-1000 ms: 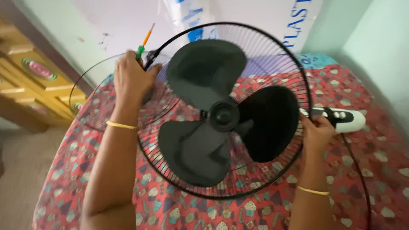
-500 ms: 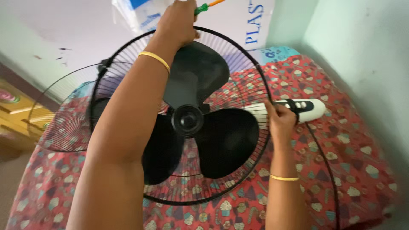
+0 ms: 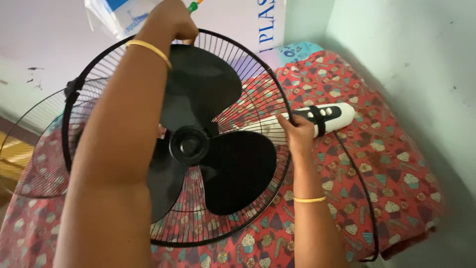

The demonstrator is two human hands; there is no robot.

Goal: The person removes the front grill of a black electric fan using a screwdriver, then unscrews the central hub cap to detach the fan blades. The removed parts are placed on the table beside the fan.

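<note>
A black fan with three dark blades (image 3: 198, 144) lies on a bed, inside a black wire guard (image 3: 238, 59). My left hand (image 3: 166, 22) reaches over the blades to the top of the guard's rim. It is closed on a screwdriver (image 3: 193, 6) with a green and orange handle, only partly in view. My right hand (image 3: 297, 131) grips the rim on the right side, just in front of the fan's white body with its black button panel (image 3: 329, 114). A clip (image 3: 73, 88) sits on the rim at the left.
A second wire guard (image 3: 34, 164) lies to the left, partly under the first. A black cord (image 3: 364, 188) runs from the fan body across the red patterned sheet (image 3: 396, 164). Pale green wall (image 3: 421, 74) at right, a white printed bag (image 3: 114, 15) behind, yellow wooden furniture (image 3: 12, 154) at left.
My left hand carried the screwdriver from the clip on the rim's left side up to the top of the rim. My right hand kept its hold while the view shifted.
</note>
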